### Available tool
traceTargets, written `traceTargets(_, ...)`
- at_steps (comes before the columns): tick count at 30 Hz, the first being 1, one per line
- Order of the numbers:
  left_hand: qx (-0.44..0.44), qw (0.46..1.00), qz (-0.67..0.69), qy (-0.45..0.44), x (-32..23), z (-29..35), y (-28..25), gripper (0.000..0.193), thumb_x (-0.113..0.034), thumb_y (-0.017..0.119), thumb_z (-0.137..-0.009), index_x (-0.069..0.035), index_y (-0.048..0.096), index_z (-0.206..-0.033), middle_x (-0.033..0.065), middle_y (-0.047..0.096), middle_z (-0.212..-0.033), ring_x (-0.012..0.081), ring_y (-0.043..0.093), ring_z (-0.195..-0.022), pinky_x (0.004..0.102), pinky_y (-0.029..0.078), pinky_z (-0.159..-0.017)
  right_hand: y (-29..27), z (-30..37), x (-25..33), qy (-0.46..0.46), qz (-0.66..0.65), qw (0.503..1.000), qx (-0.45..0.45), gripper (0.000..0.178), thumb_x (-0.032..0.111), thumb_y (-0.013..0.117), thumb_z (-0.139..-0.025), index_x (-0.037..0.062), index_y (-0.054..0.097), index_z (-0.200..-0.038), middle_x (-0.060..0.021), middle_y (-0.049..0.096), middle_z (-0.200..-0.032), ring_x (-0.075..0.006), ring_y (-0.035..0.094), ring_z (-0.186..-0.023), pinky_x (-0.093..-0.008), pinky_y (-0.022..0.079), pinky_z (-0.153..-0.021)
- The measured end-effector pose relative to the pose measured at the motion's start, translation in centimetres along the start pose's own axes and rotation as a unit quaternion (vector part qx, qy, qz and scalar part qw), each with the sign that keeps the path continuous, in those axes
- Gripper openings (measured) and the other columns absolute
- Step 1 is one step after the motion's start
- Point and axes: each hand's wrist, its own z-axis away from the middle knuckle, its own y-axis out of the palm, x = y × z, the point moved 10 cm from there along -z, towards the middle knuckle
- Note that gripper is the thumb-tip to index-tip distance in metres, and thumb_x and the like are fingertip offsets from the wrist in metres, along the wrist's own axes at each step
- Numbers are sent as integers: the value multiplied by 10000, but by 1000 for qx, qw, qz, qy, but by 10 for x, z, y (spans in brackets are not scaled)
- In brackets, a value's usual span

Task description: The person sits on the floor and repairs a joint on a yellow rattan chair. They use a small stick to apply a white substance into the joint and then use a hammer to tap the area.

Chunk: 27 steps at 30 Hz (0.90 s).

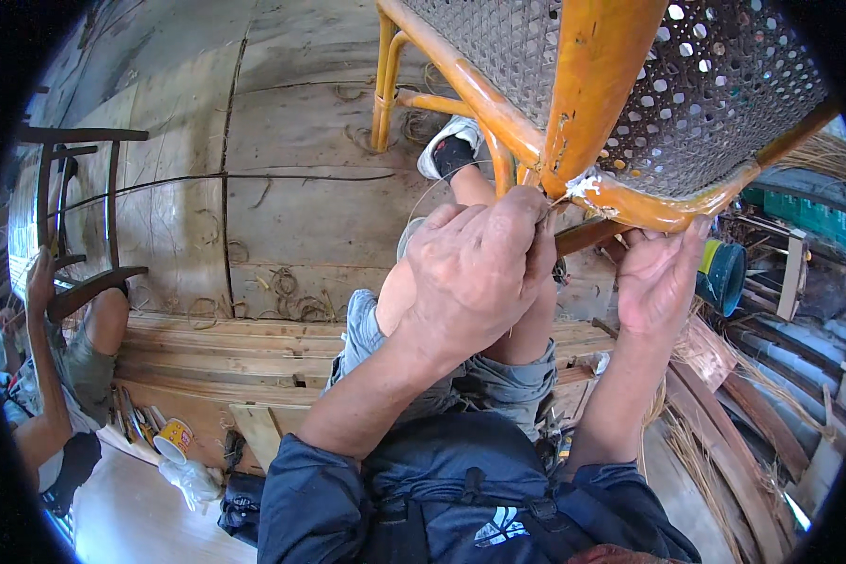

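Note:
An orange rattan chair (603, 85) with grey woven cane panels is tilted in front of me. My left hand (479, 258) is closed at the corner joint, its fingertips pinching a thin cane strand (439, 181) that loops out to the left. White material (585, 184) sits on the joint beside those fingertips. My right hand (663, 282) grips the curved orange rail (663, 209) from below, thumb on the near side, with some fingers hidden behind it. The strand's end inside the left fingers is hidden.
At the left another person (52, 395) sits by a dark wooden chair frame (113, 202). Cane scraps (287, 287) lie on the wooden floor. A yellow cup (172, 437) stands near hand tools. To the right are a dark teal bucket (724, 277), wood pieces and loose cane.

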Motion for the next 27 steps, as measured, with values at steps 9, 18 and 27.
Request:
traceTargets(9, -8, 1000, -2, 3, -1, 1, -2, 199, 3, 687, -767, -51, 582, -928, 94, 632, -776, 270, 605, -620, 354, 453, -546, -4, 0, -4, 23, -14, 1000, -5, 801, 601, 548, -870, 69, 313, -1421, -166, 443, -1375, -334, 459, -1220, -524, 400, -959)
traceTargets(18, 11, 1000, -4, 2, 2, 6, 6, 197, 6, 680, -767, -45, 582, -930, 97, 631, -772, 270, 605, -609, 351, 464, -561, -1, -2, 5, -36, -31, 999, -15, 744, 549, 553, -897, 67, 327, -1417, -152, 460, -1366, -333, 462, -1221, -544, 370, -1001)
traceTargets(27, -15, 999, 6, 41, -5, -10, -6, 187, 16, 669, -757, -33, 587, -917, 92, 630, -744, 255, 593, -573, 349, 444, -527, -3, 0, -9, 55, -28, 998, 20, 777, 594, 525, -886, 69, 317, -1420, -178, 458, -1362, -329, 474, -1203, -533, 396, -963)
